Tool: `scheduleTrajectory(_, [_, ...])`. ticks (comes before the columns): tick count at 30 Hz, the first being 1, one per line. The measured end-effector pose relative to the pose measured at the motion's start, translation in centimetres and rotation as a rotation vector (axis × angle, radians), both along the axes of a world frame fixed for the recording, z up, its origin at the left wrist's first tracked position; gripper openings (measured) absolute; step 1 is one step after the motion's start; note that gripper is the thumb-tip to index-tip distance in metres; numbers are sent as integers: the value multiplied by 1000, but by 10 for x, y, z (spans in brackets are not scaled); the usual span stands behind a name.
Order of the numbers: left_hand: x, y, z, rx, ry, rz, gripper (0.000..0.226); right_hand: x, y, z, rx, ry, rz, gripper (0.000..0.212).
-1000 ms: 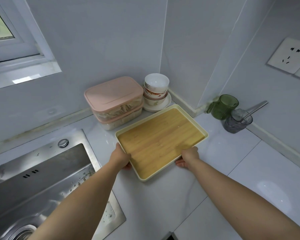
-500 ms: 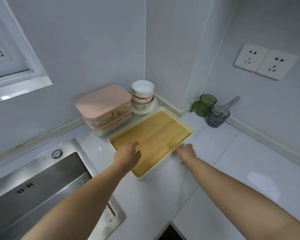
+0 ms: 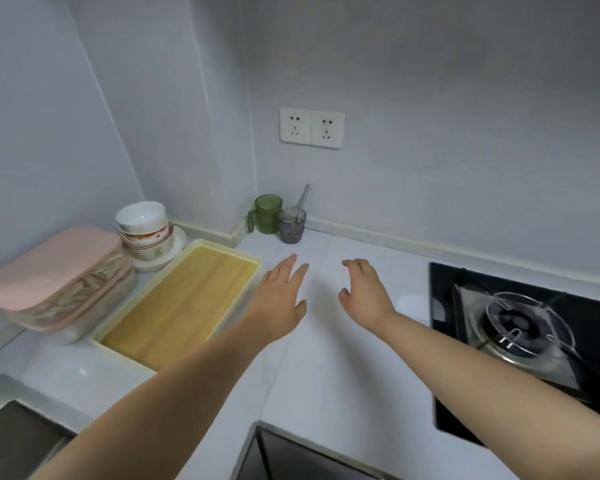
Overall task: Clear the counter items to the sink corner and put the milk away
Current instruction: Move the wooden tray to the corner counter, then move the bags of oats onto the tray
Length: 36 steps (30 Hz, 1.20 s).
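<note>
- Nearest me, a dark corner of the sink shows at lower left. Both bare forearms reach out over the white worktop.
- Mid-frame, the left hand is palm down with its fingers straight and spread, just right of the tray. The right hand is beside it with its fingers loosely bent. Neither grip holds anything, and I cannot tell whether either palm touches the worktop.
- The tray has a wood-look floor and lies by the sink corner. Its long axis runs from near left to far right. A stack of bowls and pink-lidded containers stand behind it.
- Beyond the fingertips, against the back wall, a green mug and a grey glass stand side by side, upright and touching or nearly so. A spoon in the glass leans up and to the right.
- I judge these two are next to be moved. They lie straight ahead of the left hand, which is nearer, while the right hand would have to angle left.
- A gas burner sits at right and wall sockets are above.
- No milk is in view.
</note>
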<state>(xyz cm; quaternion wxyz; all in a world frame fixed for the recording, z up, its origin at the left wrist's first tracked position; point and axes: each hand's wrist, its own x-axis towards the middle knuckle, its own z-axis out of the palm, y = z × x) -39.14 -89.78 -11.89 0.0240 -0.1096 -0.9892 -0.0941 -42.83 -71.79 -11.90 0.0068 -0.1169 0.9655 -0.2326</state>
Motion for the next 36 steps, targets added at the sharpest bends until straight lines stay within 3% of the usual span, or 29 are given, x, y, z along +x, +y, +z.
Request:
scheduleTrajectory(13, [32, 301, 50, 49, 94, -447, 69, 112, 296, 44, 221, 216, -344, 58])
scheduleTrajectory(24, [128, 599, 54, 107, 101, -740, 67, 266, 571, 48, 285, 200, -720, 53])
scheduleTrajectory(36, [180, 815, 26, 118, 15, -994, 67, 366, 749, 12, 212, 71, -1050, 59])
